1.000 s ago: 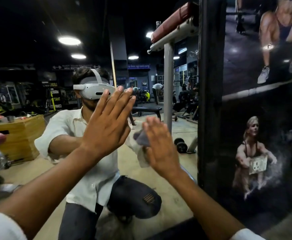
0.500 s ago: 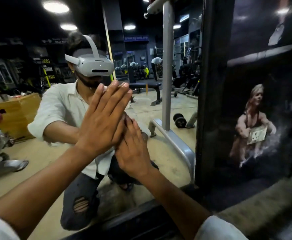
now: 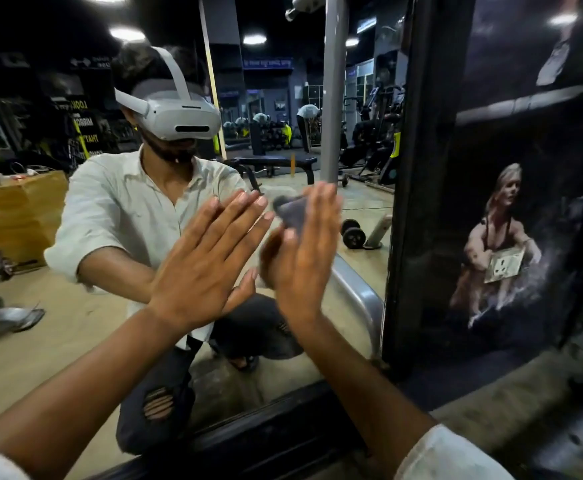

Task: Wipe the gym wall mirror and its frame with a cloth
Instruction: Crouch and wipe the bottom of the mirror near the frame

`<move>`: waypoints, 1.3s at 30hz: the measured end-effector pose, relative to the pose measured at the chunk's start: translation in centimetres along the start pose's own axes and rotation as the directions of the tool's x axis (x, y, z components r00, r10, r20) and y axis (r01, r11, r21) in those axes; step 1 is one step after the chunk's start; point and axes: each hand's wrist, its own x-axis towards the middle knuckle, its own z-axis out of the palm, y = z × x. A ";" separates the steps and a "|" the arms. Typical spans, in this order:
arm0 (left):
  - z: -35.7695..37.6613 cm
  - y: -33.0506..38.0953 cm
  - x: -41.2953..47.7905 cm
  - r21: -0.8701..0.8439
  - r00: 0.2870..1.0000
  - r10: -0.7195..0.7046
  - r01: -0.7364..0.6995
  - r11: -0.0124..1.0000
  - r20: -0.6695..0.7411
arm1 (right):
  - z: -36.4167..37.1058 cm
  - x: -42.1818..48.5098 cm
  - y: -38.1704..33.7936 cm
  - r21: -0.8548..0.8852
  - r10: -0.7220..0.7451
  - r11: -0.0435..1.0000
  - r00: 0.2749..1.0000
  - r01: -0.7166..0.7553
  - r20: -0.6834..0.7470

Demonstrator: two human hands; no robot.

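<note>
The wall mirror fills the left and middle of the head view and reflects me crouching. Its black frame runs up the right side and along the bottom edge. My left hand lies flat on the glass with straight, spread fingers. Just to its right, my right hand presses a small grey cloth flat against the glass; the cloth shows past the fingers at the top and is blurred by motion.
A dark wall poster with a white power socket sits right of the frame. A concrete ledge runs below it. The mirror reflects a wooden box, a bench, dumbbells and a grey machine post.
My right hand with the cloth slid left behind the left hand, then moved back to the right and up. The camera dropped lower, bringing the bottom frame into view.
</note>
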 end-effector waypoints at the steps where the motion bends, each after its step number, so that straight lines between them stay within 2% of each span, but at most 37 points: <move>1: -0.2 0.0 0.1 -0.037 1.000 -0.009 0.009 0.999 -0.016 | 0.4 -1.4 -0.8 0.018 -0.114 0.994 0.989 0.112 0.098; 4: -0.5 0.1 0.1 -0.056 1.000 -0.002 0.001 0.998 -0.017 | -0.2 -2.4 0.3 0.006 -0.408 0.905 0.863 0.426 0.298; 6: -0.4 0.2 0.1 -0.001 1.000 0.005 -0.005 1.000 0.002 | -1.2 -1.3 2.2 -0.092 -0.439 0.862 0.824 0.499 0.358; 8: -0.1 0.3 0.0 0.078 0.999 0.017 -0.019 0.997 0.028 | -2.5 0.5 3.8 -0.179 -0.327 0.906 0.902 0.384 0.284; 10: 0.3 0.2 0.0 0.135 0.998 0.032 -0.039 0.990 0.049 | -3.9 2.6 5.7 -0.169 -0.127 0.975 0.987 0.142 0.097; 11: 0.5 0.2 0.0 0.146 0.998 0.037 -0.044 0.988 0.051 | -4.5 3.6 6.7 -0.139 -0.044 0.989 0.999 0.048 0.028; 12: 0.5 0.2 0.0 0.148 0.998 0.040 -0.047 0.988 0.050 | -5.0 4.1 7.6 -0.116 0.007 0.993 1.000 -0.009 -0.010; 15: 0.6 0.3 -0.1 0.144 0.998 0.038 -0.045 0.989 0.050 | -5.1 2.4 9.0 -0.108 0.045 0.993 0.999 -0.048 -0.028; 21: 0.5 0.4 -0.1 0.133 0.997 0.042 -0.049 0.990 0.061 | -3.6 -2.8 7.6 -0.012 0.193 0.981 0.979 -0.194 -0.060; 23: 0.3 0.5 -0.2 0.086 0.998 0.025 -0.030 0.996 0.053 | -2.3 -2.5 5.2 -0.005 0.148 0.989 0.988 -0.148 -0.031; 26: -0.1 0.5 -0.2 0.009 1.000 0.005 -0.005 1.000 0.020 | -0.4 -4.5 0.8 0.005 -0.080 0.997 0.987 0.080 0.139; 30: 0.2 0.8 -0.8 -0.009 0.999 0.012 -0.012 1.000 0.033 | -0.2 -8.9 1.8 0.015 -0.378 0.918 0.861 0.397 0.340; 32: 0.7 1.6 -1.9 0.026 0.995 0.057 -0.059 0.998 0.078 | -1.6 -9.1 4.6 -0.061 -0.401 0.882 0.814 0.466 0.420; 34: 1.5 2.2 -2.8 0.093 0.989 0.106 -0.115 0.989 0.103 | -3.3 -7.6 6.9 -0.129 -0.341 0.895 0.842 0.426 0.419; 37: 3.2 1.8 -3.1 0.241 0.982 0.165 -0.183 0.953 0.094 | -4.6 -3.3 7.8 -0.157 -0.175 0.963 0.950 0.219 0.257; 39: 3.9 1.5 -3.0 0.293 0.978 0.189 -0.206 0.933 0.085 | -4.0 -0.9 6.9 -0.153 -0.111 0.979 0.981 0.136 0.161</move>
